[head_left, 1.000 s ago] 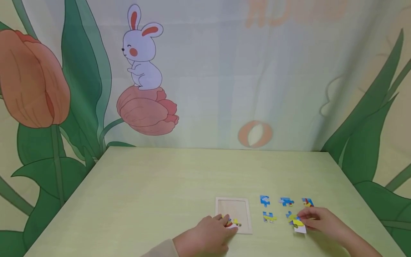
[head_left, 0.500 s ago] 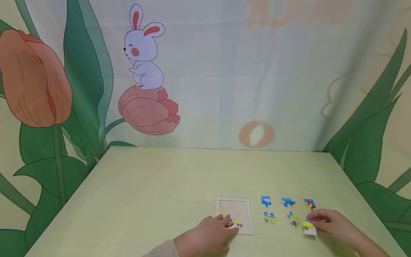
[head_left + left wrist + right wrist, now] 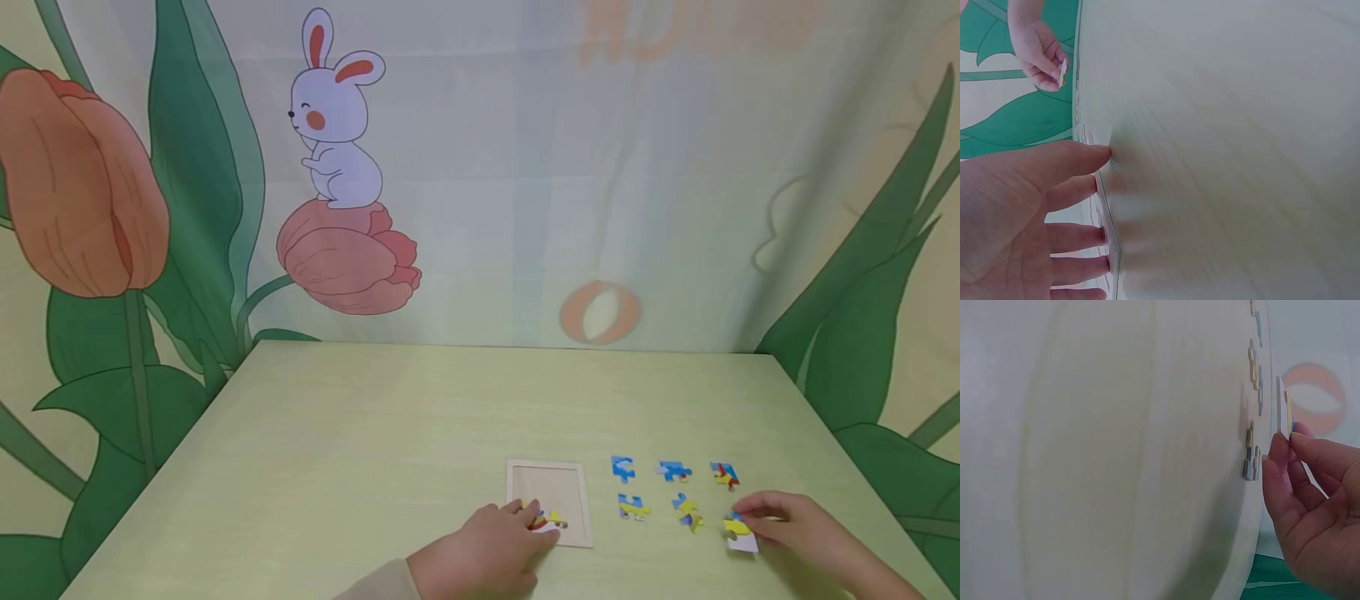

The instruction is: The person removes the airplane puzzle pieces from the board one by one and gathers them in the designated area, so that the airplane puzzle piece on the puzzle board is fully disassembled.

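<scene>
My right hand [image 3: 795, 525] pinches a jigsaw puzzle piece [image 3: 739, 533], yellow, blue and white, between thumb and fingertips. In the right wrist view the puzzle piece [image 3: 1282, 409] stands on edge, raised over the table. My left hand [image 3: 487, 546] rests with extended fingers on the near left part of a pale wooden puzzle frame [image 3: 587, 500]. Under and beside those fingers, red, yellow and white puzzle pieces [image 3: 551, 522] lie along the frame's near side, partly hidden. The left wrist view has the thumb [image 3: 1079, 159] at the frame's edge.
Loose blue and yellow puzzle pieces lie in two rows right of the frame, among them a blue one [image 3: 622, 468], a red-and-blue one [image 3: 724, 475] and a yellow-blue one [image 3: 687, 511] nearest the right hand. A printed curtain [image 3: 480, 167] hangs behind the table [image 3: 390, 433].
My right hand has moved to the right with the puzzle piece, away from the yellow-blue piece it overlapped. The left hand stays in place on the frame.
</scene>
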### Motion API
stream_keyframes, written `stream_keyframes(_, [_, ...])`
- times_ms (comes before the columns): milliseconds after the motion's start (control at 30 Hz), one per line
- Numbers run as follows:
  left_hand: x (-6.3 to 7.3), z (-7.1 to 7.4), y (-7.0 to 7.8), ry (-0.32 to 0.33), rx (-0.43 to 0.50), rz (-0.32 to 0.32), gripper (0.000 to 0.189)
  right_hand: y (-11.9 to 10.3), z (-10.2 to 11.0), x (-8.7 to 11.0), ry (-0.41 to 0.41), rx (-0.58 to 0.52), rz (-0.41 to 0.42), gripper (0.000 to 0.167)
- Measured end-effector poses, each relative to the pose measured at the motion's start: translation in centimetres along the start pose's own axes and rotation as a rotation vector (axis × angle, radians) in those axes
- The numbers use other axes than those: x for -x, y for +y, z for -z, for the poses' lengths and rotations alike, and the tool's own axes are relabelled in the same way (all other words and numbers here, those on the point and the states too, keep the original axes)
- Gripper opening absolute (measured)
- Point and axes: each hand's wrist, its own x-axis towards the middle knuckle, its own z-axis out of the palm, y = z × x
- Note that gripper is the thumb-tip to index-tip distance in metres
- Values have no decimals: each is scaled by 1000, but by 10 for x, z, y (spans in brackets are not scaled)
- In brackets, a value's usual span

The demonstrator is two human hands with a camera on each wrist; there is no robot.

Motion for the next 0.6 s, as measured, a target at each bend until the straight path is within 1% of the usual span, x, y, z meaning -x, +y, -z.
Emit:
stream_keyframes(267, [-1,-1,0,2,3,12,51,7,4,2,2,3,-2,19])
stream_keyframes(600, [2,3,1,-14,4,10,52,9,4,5,-9,33,-27,20])
